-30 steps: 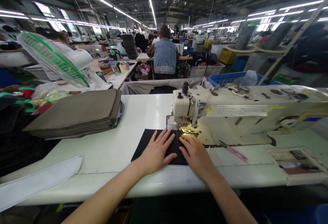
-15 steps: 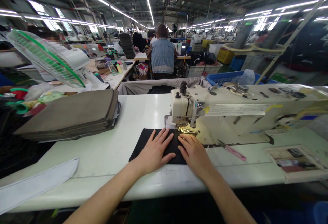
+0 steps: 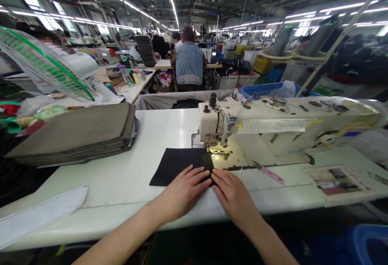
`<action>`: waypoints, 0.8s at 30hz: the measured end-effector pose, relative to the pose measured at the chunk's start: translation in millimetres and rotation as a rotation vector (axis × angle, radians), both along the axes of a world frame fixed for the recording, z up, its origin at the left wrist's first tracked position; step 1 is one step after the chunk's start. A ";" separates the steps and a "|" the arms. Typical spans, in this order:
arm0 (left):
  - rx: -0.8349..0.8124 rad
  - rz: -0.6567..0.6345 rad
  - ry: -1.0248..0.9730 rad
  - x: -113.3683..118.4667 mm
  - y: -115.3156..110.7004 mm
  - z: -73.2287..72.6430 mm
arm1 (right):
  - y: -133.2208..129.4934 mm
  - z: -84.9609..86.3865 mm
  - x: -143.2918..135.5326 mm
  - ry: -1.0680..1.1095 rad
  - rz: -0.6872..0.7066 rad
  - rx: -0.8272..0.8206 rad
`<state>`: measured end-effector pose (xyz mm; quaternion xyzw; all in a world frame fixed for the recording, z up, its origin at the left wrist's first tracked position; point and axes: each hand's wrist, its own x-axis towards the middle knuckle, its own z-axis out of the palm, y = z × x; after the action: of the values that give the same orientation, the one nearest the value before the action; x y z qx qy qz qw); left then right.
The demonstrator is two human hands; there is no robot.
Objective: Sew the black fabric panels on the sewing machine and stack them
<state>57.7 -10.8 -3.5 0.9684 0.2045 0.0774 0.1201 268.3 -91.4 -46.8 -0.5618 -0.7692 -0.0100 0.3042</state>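
A folded piece of black fabric (image 3: 178, 162) lies flat on the table, its right edge beside the presser foot of the sewing machine (image 3: 212, 123). My left hand (image 3: 188, 192) rests over the fabric's near right part with fingers stretched out; its thumb is hidden. Just across the right edge, my right hand (image 3: 235, 194) touches the fabric with its fingertips, fingers extended and slightly bent. The two hands' fingertips nearly meet. Under the needle area, a lamp lights the brass-coloured plate (image 3: 220, 152).
Pink-handled snips (image 3: 269, 173) lie right of my hands, near a small tray (image 3: 339, 184) of tools. A stack of grey-brown fabric pieces (image 3: 72, 131) stands left, behind a white strip (image 3: 45, 216). A fan (image 3: 48, 63) and a seated person (image 3: 189, 63) are farther back.
Both hands have slid back towards me, to the fabric's near right corner, uncovering more of it. My left fingers are closer together. The view has shifted slightly.
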 end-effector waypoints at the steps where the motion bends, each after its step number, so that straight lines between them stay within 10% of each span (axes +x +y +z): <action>1: -0.010 -0.023 -0.011 -0.6 -6.6 0.8 | -7.5 -0.1 0.9 -0.006 0.015 0.005; 7: -0.032 -0.014 0.010 -3.0 -14.3 2.8 | -16.4 5.8 6.3 -0.029 0.068 -0.009; 24: 0.004 0.042 -0.029 14.0 75.5 -4.4 | 67.1 15.7 8.4 -0.070 -0.115 -0.064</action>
<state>71.7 64.7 -7.9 0.9630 0.2227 0.0942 0.1194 276.7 -24.3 -31.1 -0.6138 -0.7459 -0.0223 0.2578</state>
